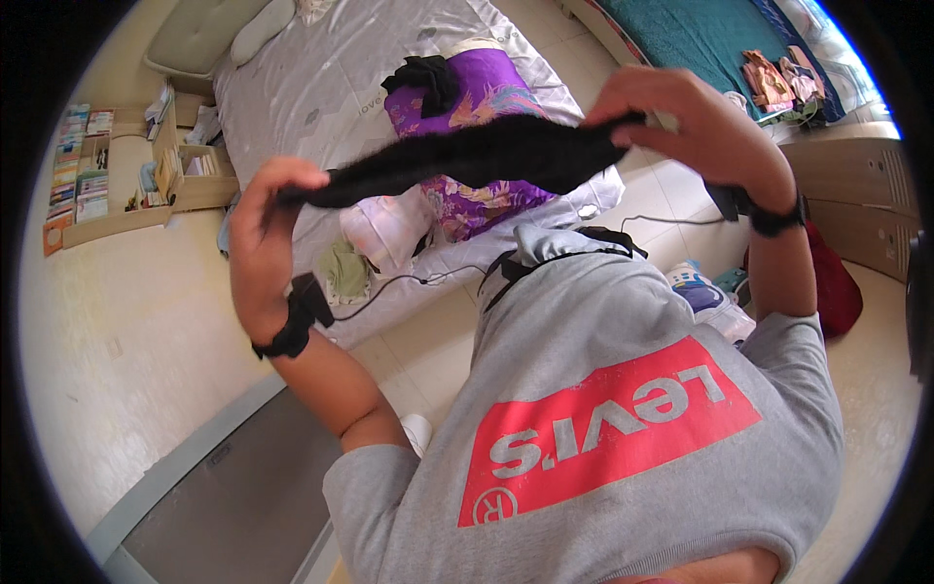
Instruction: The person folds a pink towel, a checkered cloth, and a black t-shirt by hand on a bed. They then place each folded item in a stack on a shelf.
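Observation:
A black cloth item (pixel 467 155), blurred by motion, is stretched in the air between my two hands. My left hand (pixel 273 201) pinches its left end, and my right hand (pixel 664 117) grips the other end. Behind it on the bed lies a folded purple fabric (pixel 485 80) with a phoenix and flower pattern. Another crumpled black cloth (pixel 427 82) rests on that purple fabric. Nearer the bed's edge are a pale pink cloth (pixel 387 230) and a green cloth (pixel 345 271). Black straps with small cabled devices circle both wrists.
The bed (pixel 292 109) has a silvery sheet. A wooden shelf unit (pixel 139 193) with books stands at left. On a second, teal-covered bed (pixel 678 44) sit folded clothes (pixel 767 80). Bags (pixel 704 292) lie on the tiled floor, near wooden drawers (pixel 850 197).

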